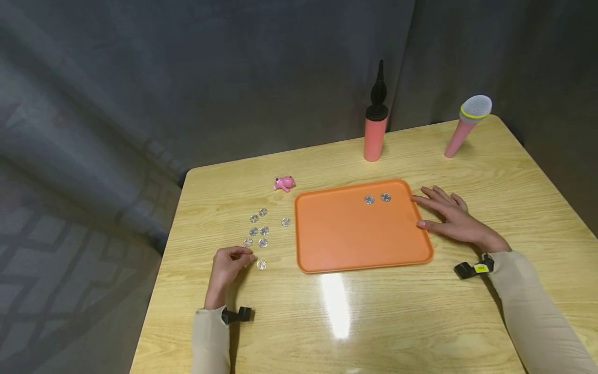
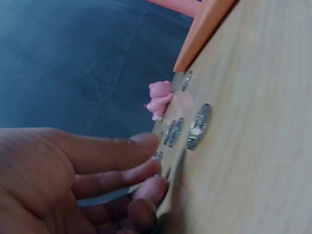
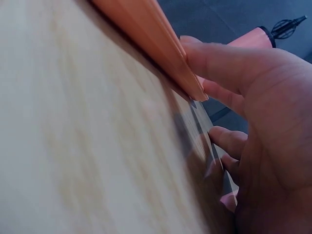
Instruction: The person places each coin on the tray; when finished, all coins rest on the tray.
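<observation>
The left hand (image 1: pixel 227 264) sits low on the bench (image 1: pixel 383 322), at about seven o'clock from the orange tray (image 1: pixel 355 234). Its fingers are curled with the tips bunched together at the near end of a scatter of small silver coins (image 1: pixel 263 230). From the left wrist view the fingertips (image 2: pixel 146 141) press down at the bench surface, but I cannot tell whether a coin is already pinched between them; the nearest loose coin (image 1: pixel 261 264) lies just beside the hand at its three o'clock. The coins lie flat and apart from one another, so each can be picked singly.

At twelve o'clock from the scatter stands a little pink toy animal (image 1: pixel 284 183), clear of the tray's corner.

The tray lies flat in the middle of the bench, and two coins (image 1: pixel 377 198) rest side by side near its far edge.

The right hand (image 1: pixel 448 218) lies relaxed at the tray's three o'clock side, fingers out straight and thumb touching the rim, grasping nothing; I judge it is steadying the tray against sliding.

Behind, at twelve o'clock, a pink hand pump (image 1: pixel 376 124) stands upright, and a toy microphone (image 1: pixel 467 124) is off at two o'clock.
</observation>
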### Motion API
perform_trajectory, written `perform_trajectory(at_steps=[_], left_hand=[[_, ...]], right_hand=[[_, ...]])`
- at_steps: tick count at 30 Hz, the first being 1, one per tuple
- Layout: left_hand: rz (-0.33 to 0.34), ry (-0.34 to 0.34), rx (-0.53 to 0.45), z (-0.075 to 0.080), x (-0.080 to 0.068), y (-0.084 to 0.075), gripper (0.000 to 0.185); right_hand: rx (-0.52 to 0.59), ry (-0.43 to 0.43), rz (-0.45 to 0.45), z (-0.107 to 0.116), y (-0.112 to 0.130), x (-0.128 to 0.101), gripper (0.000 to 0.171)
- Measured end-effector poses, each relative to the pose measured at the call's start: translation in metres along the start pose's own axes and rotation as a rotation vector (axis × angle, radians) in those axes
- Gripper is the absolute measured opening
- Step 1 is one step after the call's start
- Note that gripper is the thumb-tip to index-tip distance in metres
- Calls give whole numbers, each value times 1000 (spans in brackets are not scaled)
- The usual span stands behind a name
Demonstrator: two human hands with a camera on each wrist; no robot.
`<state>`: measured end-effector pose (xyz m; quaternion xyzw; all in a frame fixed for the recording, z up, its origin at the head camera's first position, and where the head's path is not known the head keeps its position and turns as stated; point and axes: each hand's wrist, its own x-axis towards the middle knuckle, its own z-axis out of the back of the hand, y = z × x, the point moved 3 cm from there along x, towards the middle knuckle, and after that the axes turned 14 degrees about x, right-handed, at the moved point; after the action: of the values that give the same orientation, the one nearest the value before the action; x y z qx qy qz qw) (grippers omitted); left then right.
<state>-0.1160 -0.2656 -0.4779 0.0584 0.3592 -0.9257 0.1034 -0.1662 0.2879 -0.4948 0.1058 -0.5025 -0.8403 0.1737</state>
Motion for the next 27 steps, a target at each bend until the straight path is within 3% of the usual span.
perform_trajectory(at_steps=[7, 15, 27], left_hand=[[-37, 27, 44, -5, -5, -1, 18], [-129, 46, 123, -13, -9, -5, 23], [-199, 16, 205, -18, -12, -9, 15]], right_hand=[[1, -6, -2, 0, -1, 0, 67], [-1, -1, 9, 0, 0, 0, 67], [-29, -15, -10, 0, -1, 1, 67]])
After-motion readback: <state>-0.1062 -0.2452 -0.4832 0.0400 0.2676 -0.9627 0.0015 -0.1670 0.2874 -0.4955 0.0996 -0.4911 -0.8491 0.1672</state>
